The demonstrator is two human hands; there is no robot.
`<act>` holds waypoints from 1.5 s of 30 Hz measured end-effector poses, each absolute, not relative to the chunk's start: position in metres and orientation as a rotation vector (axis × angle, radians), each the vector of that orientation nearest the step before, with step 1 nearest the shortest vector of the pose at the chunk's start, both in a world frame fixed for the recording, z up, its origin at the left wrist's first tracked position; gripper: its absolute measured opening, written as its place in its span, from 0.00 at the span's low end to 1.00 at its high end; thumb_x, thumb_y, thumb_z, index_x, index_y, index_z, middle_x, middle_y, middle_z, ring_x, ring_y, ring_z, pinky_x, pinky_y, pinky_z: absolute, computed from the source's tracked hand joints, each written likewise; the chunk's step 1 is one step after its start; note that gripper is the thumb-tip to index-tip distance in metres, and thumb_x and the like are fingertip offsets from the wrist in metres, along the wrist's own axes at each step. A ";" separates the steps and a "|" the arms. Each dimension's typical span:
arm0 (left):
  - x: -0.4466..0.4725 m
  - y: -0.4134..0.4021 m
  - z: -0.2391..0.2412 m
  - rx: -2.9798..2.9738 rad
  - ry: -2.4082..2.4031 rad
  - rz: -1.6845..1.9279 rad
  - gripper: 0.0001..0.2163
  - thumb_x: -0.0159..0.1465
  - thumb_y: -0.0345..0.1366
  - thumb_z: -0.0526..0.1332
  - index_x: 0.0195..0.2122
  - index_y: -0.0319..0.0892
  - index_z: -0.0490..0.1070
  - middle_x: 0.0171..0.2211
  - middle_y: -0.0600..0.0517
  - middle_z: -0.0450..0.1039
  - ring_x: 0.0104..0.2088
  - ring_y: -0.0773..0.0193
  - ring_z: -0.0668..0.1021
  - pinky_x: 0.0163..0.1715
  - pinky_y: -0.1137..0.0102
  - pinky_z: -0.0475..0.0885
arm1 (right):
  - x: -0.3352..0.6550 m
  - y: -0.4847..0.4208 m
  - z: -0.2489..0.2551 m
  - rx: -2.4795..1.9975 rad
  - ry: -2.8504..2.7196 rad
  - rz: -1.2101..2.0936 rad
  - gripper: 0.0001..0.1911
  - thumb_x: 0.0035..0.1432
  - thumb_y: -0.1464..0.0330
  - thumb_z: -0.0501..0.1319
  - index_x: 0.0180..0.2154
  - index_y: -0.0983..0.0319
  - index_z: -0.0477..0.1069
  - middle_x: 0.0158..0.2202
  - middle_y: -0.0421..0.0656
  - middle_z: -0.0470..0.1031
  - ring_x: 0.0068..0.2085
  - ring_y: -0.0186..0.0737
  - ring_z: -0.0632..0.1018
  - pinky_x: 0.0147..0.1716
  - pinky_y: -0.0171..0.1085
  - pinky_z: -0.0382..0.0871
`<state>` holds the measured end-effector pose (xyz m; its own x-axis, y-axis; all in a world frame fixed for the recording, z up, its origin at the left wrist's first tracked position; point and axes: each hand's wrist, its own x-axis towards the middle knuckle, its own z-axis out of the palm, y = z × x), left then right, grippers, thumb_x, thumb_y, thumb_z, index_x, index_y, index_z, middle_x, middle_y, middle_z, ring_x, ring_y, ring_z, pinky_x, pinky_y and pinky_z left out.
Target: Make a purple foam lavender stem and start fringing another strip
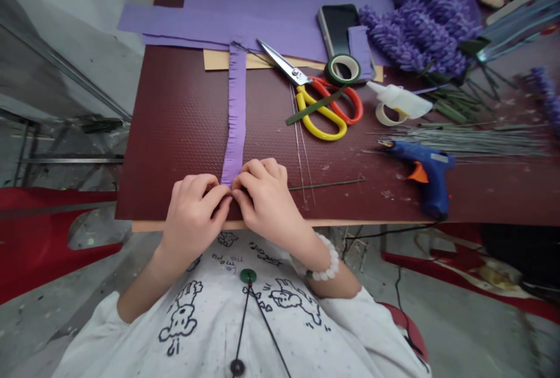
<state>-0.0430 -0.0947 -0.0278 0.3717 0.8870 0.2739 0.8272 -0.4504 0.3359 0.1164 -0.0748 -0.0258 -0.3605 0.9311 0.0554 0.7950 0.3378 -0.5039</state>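
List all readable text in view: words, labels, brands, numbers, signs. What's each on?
Nothing reads with certainty.
White shirt: small coloured lettering on the chest, too small to read surely.
Blue glue gun: pale label on the body, too small to read.
Scissors: tiny marks by the pivot, not legible.

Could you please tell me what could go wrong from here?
1. The strip has many cuts along one side, so it might tear if the left hand and right hand at its near end pull hard.
2. The glue gun lies near the edge of the table, a cord below it; a snag might drag it off.
3. The scissors point toward the strip's far end and might catch it.
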 end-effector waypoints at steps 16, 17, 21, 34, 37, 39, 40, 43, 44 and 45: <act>-0.042 -0.084 -0.026 2.375 1.521 0.624 0.06 0.65 0.31 0.55 0.36 0.39 0.71 0.34 0.48 0.71 0.37 0.60 0.71 0.40 0.62 0.69 | 0.126 -0.082 -0.035 -1.299 -2.267 0.249 0.10 0.63 0.70 0.54 0.35 0.61 0.75 0.40 0.47 0.72 0.45 0.44 0.63 0.46 0.43 0.61; -0.044 -0.084 -0.027 2.375 1.506 0.636 0.06 0.65 0.32 0.55 0.37 0.39 0.71 0.35 0.48 0.72 0.38 0.60 0.71 0.41 0.62 0.70 | 0.124 -0.081 -0.034 -1.332 -2.254 0.287 0.11 0.63 0.70 0.53 0.35 0.61 0.74 0.40 0.47 0.72 0.45 0.44 0.63 0.45 0.43 0.61; -0.049 -0.085 -0.031 2.429 1.471 0.632 0.06 0.64 0.34 0.58 0.40 0.41 0.70 0.37 0.48 0.72 0.39 0.59 0.71 0.41 0.62 0.69 | 0.119 -0.073 -0.030 -1.441 -2.209 0.463 0.07 0.59 0.70 0.57 0.31 0.61 0.73 0.39 0.46 0.71 0.43 0.43 0.65 0.41 0.43 0.60; -0.039 -0.080 -0.030 2.445 1.591 0.661 0.07 0.65 0.32 0.55 0.35 0.39 0.72 0.33 0.48 0.68 0.36 0.59 0.70 0.38 0.62 0.68 | 0.129 -0.078 -0.037 -1.278 -2.271 0.214 0.10 0.64 0.69 0.53 0.36 0.60 0.74 0.39 0.46 0.72 0.44 0.43 0.65 0.43 0.42 0.61; -0.039 -0.082 -0.032 2.453 1.616 0.648 0.06 0.64 0.32 0.55 0.37 0.39 0.71 0.36 0.46 0.70 0.39 0.57 0.70 0.40 0.60 0.67 | 0.127 -0.075 -0.039 -1.285 -2.289 0.244 0.11 0.64 0.70 0.52 0.37 0.60 0.74 0.40 0.46 0.72 0.44 0.43 0.64 0.43 0.42 0.60; -0.040 -0.084 -0.033 2.472 1.611 0.635 0.06 0.64 0.32 0.56 0.39 0.39 0.70 0.38 0.45 0.71 0.41 0.55 0.69 0.41 0.60 0.67 | 0.125 -0.073 -0.039 -1.321 -2.282 0.314 0.11 0.63 0.71 0.52 0.36 0.61 0.73 0.42 0.46 0.71 0.46 0.43 0.64 0.45 0.43 0.59; -0.041 -0.085 -0.032 2.484 1.603 0.631 0.06 0.63 0.32 0.56 0.40 0.40 0.70 0.39 0.45 0.71 0.41 0.55 0.69 0.41 0.60 0.67 | 0.124 -0.072 -0.038 -1.352 -2.271 0.351 0.10 0.63 0.71 0.53 0.35 0.61 0.73 0.42 0.46 0.71 0.46 0.44 0.64 0.46 0.44 0.57; -0.044 -0.091 -0.031 2.514 1.568 0.633 0.05 0.63 0.31 0.57 0.39 0.42 0.71 0.36 0.48 0.71 0.39 0.58 0.70 0.40 0.62 0.66 | 0.122 -0.071 -0.031 -1.441 -2.265 0.498 0.07 0.61 0.71 0.54 0.33 0.61 0.71 0.41 0.45 0.70 0.46 0.45 0.63 0.46 0.46 0.54; -0.044 -0.093 -0.031 2.517 1.559 0.638 0.05 0.63 0.31 0.57 0.39 0.42 0.71 0.35 0.49 0.71 0.38 0.59 0.70 0.40 0.62 0.66 | 0.122 -0.072 -0.029 -1.455 -2.281 0.552 0.07 0.61 0.71 0.55 0.32 0.61 0.70 0.41 0.45 0.70 0.45 0.44 0.64 0.45 0.45 0.53; -0.045 -0.095 -0.031 2.516 1.556 0.649 0.05 0.63 0.31 0.58 0.38 0.42 0.71 0.34 0.50 0.71 0.38 0.59 0.70 0.40 0.63 0.66 | 0.122 -0.072 -0.027 -1.460 -2.298 0.601 0.06 0.60 0.71 0.56 0.32 0.61 0.70 0.40 0.44 0.70 0.45 0.44 0.64 0.45 0.45 0.53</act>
<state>-0.0448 -0.0949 -0.0308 0.3823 0.8751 0.2967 0.8266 -0.4675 0.3135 0.1215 -0.0721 -0.0266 -0.4070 0.9110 0.0667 0.7619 0.3788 -0.5254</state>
